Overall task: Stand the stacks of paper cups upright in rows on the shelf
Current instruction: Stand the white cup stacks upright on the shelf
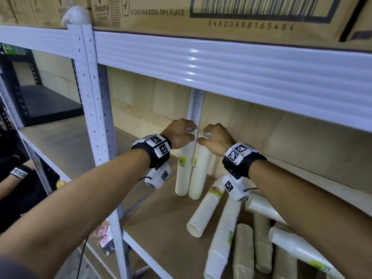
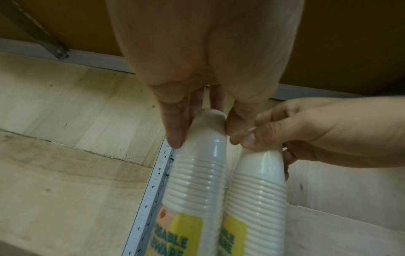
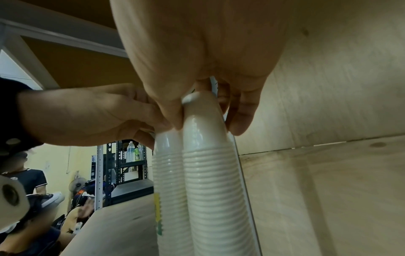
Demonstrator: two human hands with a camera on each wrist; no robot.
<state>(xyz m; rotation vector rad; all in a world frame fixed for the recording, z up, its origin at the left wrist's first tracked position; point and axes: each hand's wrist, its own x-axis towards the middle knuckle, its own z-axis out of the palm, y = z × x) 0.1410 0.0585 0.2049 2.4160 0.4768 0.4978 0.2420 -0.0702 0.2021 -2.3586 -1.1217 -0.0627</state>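
Two white cup stacks in plastic sleeves stand upright side by side at the back of the shelf board (image 1: pixel 161 228), by the rear post. My left hand (image 1: pixel 190 132) grips the top of the left stack (image 1: pixel 183 172). My right hand (image 1: pixel 205 134) grips the top of the right stack (image 1: pixel 201 174). In the left wrist view my left hand (image 2: pixel 203 128) curls around the left stack's top (image 2: pixel 197 173), beside the right stack (image 2: pixel 256 190). The right wrist view has my right hand (image 3: pixel 207 124) around the right stack's top (image 3: pixel 214 173).
Several more stacks lie flat on the shelf at the right front: white ones (image 1: pixel 205 210) (image 1: pixel 302 250) and brown ones (image 1: pixel 261 242). The upper shelf beam (image 1: pixel 241 69) hangs low overhead, with cardboard boxes (image 1: pixel 221 15) on it. A perforated rear post (image 1: pixel 196 105) rises behind the upright stacks.
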